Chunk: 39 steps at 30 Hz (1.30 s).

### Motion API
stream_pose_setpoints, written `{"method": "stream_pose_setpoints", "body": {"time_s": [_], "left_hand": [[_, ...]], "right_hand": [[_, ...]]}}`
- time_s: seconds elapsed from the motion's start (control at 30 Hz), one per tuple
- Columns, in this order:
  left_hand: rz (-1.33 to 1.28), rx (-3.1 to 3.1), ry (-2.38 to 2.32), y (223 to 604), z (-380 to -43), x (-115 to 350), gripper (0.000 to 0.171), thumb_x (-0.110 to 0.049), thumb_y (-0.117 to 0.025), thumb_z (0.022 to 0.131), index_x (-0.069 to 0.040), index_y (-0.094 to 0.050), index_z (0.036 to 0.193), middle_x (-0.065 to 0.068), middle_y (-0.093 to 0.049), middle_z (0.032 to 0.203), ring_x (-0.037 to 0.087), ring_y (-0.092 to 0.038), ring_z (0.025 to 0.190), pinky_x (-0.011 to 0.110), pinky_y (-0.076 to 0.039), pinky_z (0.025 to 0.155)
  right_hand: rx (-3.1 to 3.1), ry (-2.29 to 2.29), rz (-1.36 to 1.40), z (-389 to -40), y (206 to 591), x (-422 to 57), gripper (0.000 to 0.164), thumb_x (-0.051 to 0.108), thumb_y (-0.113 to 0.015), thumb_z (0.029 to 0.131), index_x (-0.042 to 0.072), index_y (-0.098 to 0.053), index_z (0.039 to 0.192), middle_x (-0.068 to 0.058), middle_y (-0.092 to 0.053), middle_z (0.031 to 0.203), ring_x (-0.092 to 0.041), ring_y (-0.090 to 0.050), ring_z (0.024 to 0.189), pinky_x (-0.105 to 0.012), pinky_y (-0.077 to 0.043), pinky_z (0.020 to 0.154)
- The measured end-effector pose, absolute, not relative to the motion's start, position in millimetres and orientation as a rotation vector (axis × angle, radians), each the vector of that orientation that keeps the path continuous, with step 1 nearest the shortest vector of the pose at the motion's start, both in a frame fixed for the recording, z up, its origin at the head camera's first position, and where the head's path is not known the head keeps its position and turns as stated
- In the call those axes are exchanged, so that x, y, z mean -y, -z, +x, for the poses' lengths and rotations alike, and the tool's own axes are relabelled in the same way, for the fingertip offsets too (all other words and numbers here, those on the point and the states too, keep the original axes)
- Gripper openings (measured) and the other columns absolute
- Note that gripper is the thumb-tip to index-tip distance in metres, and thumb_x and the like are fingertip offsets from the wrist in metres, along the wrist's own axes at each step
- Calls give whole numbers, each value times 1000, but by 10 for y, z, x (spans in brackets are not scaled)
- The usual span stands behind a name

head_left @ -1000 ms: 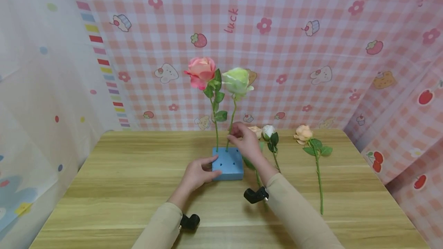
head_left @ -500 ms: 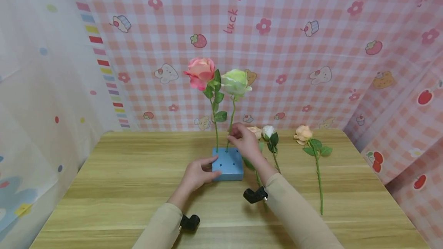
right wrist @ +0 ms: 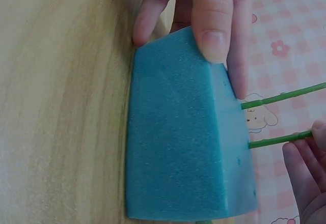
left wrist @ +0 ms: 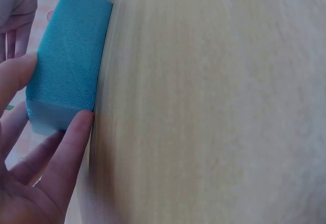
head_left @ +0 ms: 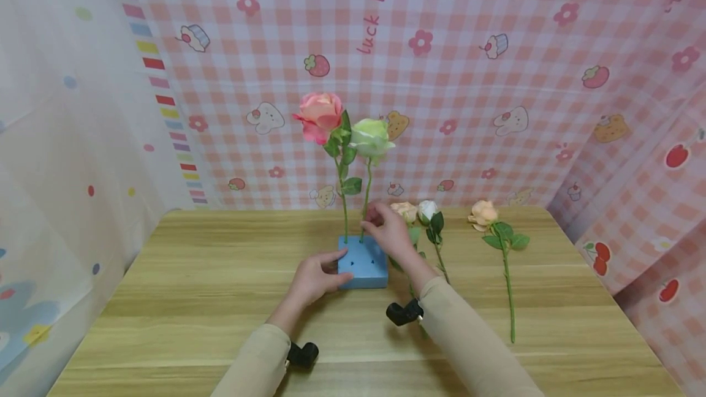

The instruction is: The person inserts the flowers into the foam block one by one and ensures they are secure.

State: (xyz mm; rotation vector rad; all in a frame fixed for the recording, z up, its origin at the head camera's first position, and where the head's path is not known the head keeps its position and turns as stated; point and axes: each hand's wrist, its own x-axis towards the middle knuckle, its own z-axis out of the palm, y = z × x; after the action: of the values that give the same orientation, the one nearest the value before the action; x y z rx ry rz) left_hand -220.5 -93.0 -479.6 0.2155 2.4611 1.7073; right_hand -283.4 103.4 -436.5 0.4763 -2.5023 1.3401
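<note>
A blue foam block (head_left: 364,276) with small holes in its top sits on the table. My left hand (head_left: 313,277) steadies it from the left, gripping that end between thumb and fingers, as the left wrist view of the block (left wrist: 71,51) also shows. A pink rose (head_left: 320,117) stands in the block's far left hole. Beside it rises a pale green rose (head_left: 372,138), its lower end at another far hole. My right hand (head_left: 389,231) pinches the green rose's stem (right wrist: 277,142) with thumb and fingertips, just above the block. How deep the stem goes is hidden.
Right of the block lie a white rose (head_left: 428,210) and a peach rose (head_left: 405,211) partly covered by the right forearm. Farther right, another peach rose (head_left: 483,214) lies with its stem toward the front. A checked cloth (head_left: 458,90) hangs behind the wooden table (head_left: 193,287).
The green rose's head has sunk and shifted slightly left, toward the pink rose. My right hand has come down a little with the stem. The left hand and block have stayed put.
</note>
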Motion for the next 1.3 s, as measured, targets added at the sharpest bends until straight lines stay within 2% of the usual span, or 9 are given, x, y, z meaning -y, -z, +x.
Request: {"method": "stream_pose_setpoints", "body": {"time_s": [0.1,0.27,0.47,1.1,1.3], "left_hand": [[213,-2460,-1707,4795,-2204,928,56,-22,-84,81,-15,-65,134,21,-56,132,17,-66,81,30,-59,63],[210,-2461,-1705,4792,-2202,928,57,-23,-84,81,-15,-65,134,22,-56,132,17,-66,80,30,-59,63],[212,-2475,-1687,4793,-2205,930,57,-24,-84,82,-16,-64,134,22,-56,133,16,-66,76,30,-59,62],[215,-2464,-1707,4810,-2222,933,57,-22,-84,81,-16,-64,134,22,-57,132,17,-67,81,31,-59,63],[208,-2451,-1714,4811,-2220,936,57,-22,-85,81,-16,-65,134,21,-56,132,17,-66,83,31,-59,63]], "right_hand": [[2501,-1334,475,-2831,4388,-1032,17,3,-72,90,6,-62,103,-6,-63,90,-23,-63,83,-35,-55,69],[2526,-1367,451,-2845,4406,-1034,20,5,-72,90,5,-64,108,-9,-65,94,-26,-64,88,-39,-56,74],[2548,-1370,423,-2851,4417,-1028,23,6,-72,91,4,-64,113,-9,-66,96,-26,-65,89,-38,-57,76],[2558,-1403,389,-2847,4448,-1025,22,6,-72,91,2,-64,111,-10,-66,93,-26,-65,87,-37,-57,76],[2546,-1454,382,-2845,4496,-1052,26,5,-72,91,0,-65,115,-11,-69,95,-26,-66,87,-36,-57,75]]}}
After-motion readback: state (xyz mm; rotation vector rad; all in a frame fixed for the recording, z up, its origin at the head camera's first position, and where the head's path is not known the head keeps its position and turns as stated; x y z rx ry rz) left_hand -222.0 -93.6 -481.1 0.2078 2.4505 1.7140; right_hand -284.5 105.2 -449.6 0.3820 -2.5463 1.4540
